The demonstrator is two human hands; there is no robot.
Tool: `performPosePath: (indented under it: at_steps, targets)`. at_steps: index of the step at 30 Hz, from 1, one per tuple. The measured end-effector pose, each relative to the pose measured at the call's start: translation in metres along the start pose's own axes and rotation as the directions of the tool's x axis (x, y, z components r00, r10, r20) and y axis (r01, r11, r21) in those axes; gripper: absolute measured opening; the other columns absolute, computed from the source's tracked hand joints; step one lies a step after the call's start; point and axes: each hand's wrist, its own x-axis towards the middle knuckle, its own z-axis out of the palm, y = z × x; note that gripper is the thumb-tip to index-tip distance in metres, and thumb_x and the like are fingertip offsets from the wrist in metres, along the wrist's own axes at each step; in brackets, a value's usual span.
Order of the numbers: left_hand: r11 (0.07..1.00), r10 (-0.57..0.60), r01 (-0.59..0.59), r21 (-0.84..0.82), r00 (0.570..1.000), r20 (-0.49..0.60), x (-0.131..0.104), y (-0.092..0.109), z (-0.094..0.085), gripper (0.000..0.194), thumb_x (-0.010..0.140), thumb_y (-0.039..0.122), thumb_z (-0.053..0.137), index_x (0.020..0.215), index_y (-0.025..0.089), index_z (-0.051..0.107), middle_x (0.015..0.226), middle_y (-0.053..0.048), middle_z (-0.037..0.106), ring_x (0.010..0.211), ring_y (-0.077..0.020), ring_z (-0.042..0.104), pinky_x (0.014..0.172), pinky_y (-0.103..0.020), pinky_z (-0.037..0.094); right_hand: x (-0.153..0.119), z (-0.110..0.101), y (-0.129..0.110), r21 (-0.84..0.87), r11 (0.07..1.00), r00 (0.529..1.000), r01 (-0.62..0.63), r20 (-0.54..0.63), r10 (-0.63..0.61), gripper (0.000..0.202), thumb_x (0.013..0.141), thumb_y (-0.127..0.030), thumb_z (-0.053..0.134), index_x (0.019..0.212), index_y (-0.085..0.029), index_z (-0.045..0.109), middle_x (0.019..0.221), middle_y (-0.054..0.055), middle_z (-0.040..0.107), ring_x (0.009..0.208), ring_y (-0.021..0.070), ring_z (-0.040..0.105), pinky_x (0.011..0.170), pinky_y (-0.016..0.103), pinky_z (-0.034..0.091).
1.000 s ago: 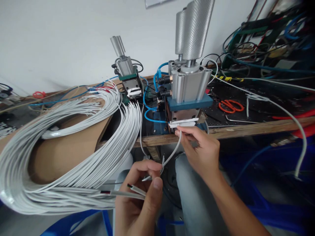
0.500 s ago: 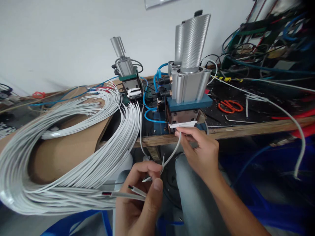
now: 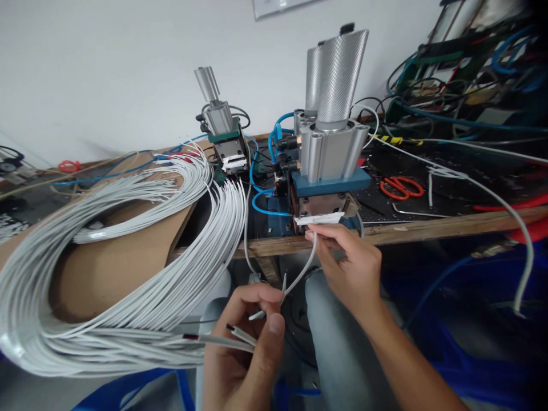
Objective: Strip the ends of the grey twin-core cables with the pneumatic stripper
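My left hand (image 3: 252, 342), low in the middle, is closed around several short white cables (image 3: 229, 341), some with dark or red inner wires showing at their ends. One white cable (image 3: 305, 268) curves up from it to my right hand (image 3: 349, 260). The fingertips of my right hand pinch that cable just below the white-wrapped front edge (image 3: 320, 218) of a pneumatic machine (image 3: 327, 154). The cable's tip is hidden at the machine's opening.
A large coil of white cables (image 3: 128, 308) lies on cardboard (image 3: 107, 274) at the left. A smaller machine (image 3: 220, 123) stands behind it. Orange-handled scissors (image 3: 401, 188), a hex key (image 3: 419, 213) and loose cables lie on the bench (image 3: 445, 227) at the right.
The whole view has shifted very slightly. Both hands keep their hold on the cables, and nothing else has visibly moved.
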Motion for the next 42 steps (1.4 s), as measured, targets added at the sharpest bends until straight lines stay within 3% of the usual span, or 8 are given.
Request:
performPosePath:
  at_steps: [5,10,16,18,23,31,36,42]
  targets:
    - [1.0,-0.001,0.001,0.013,1.0,-0.004,0.0,-0.001,0.0,0.017,0.082,0.038,0.069,0.09,0.023,0.067,0.066,0.006,0.042,0.043,-0.0034,0.018,0.041,-0.023,0.01,-0.002,0.001,0.001,-0.006,1.0,0.999,0.025,-0.027,-0.025,0.033,0.089,-0.013,0.058,0.11,-0.036,0.066,0.093,0.001,0.075,0.081,0.0224,0.073,0.07,0.039,0.063]
    - [0.994,-0.113,0.113,-0.004,0.994,0.013,0.001,0.003,-0.003,0.029,0.078,0.045,0.073,0.094,0.021,0.069,0.062,0.007,0.042,0.044,-0.0031,0.019,0.043,-0.023,0.011,-0.016,-0.008,-0.013,-0.043,0.986,0.987,0.16,-0.019,-0.161,0.046,0.083,-0.004,0.061,0.116,-0.035,0.065,0.096,0.0,0.077,0.084,0.0219,0.074,0.071,0.038,0.062]
    - [0.974,-0.223,0.225,-0.042,0.974,0.045,0.001,0.01,0.003,0.031,0.072,0.042,0.079,0.091,0.019,0.075,0.063,0.003,0.047,0.052,-0.0077,0.035,0.045,-0.019,0.026,-0.052,-0.027,-0.045,0.054,0.946,0.935,0.319,0.147,-0.324,0.056,0.082,-0.005,0.059,0.133,-0.027,0.054,0.102,0.002,0.078,0.09,0.0196,0.075,0.068,0.031,0.066]
    - [0.974,-0.215,0.219,-0.062,0.974,0.068,-0.001,0.012,0.006,0.025,0.067,0.04,0.083,0.078,0.019,0.076,0.063,0.002,0.05,0.056,-0.0093,0.04,0.049,-0.02,0.031,-0.061,-0.027,-0.053,0.033,0.953,0.935,0.302,0.182,-0.303,0.058,0.083,-0.009,0.056,0.137,-0.03,0.051,0.104,-0.001,0.077,0.088,0.0223,0.076,0.065,0.033,0.068]
    - [0.99,-0.13,0.133,-0.052,0.99,0.05,-0.008,0.012,0.006,0.017,0.069,0.032,0.082,0.065,0.019,0.072,0.066,0.002,0.057,0.055,-0.0085,0.043,0.053,-0.02,0.034,-0.064,-0.021,-0.069,0.013,0.975,0.974,0.224,0.038,-0.224,0.059,0.081,-0.01,0.052,0.131,-0.041,0.056,0.086,-0.009,0.079,0.063,0.0261,0.076,0.04,0.035,0.065]
    - [0.997,-0.058,0.06,-0.053,0.997,0.045,-0.013,0.011,0.002,0.013,0.071,0.024,0.079,0.063,0.018,0.071,0.066,0.001,0.059,0.058,-0.0099,0.047,0.055,-0.021,0.035,-0.066,-0.025,-0.072,0.095,0.96,0.959,0.263,0.08,-0.271,0.043,0.089,-0.012,0.055,0.129,-0.028,0.058,0.086,0.0,0.08,0.073,0.0197,0.076,0.053,0.032,0.065]
    - [0.999,-0.045,0.046,-0.026,0.998,0.049,-0.015,0.008,0.001,0.014,0.074,0.025,0.076,0.063,0.017,0.071,0.063,0.002,0.054,0.053,-0.008,0.04,0.049,-0.02,0.029,-0.068,-0.028,-0.073,0.029,0.954,0.948,0.297,0.11,-0.299,0.034,0.091,-0.016,0.055,0.123,-0.027,0.062,0.08,-0.001,0.079,0.07,0.0177,0.076,0.053,0.028,0.064]
    - [0.944,-0.208,0.174,-0.281,0.973,-0.097,-0.014,0.012,-0.004,0.017,0.079,0.029,0.073,0.067,0.02,0.065,0.047,0.009,0.033,0.043,-0.0052,0.02,0.042,-0.017,0.016,-0.086,-0.034,-0.072,0.045,0.959,0.944,0.281,0.166,-0.285,0.046,0.086,-0.009,0.055,0.13,-0.025,0.056,0.089,-0.001,0.08,0.083,0.0166,0.076,0.062,0.027,0.065]
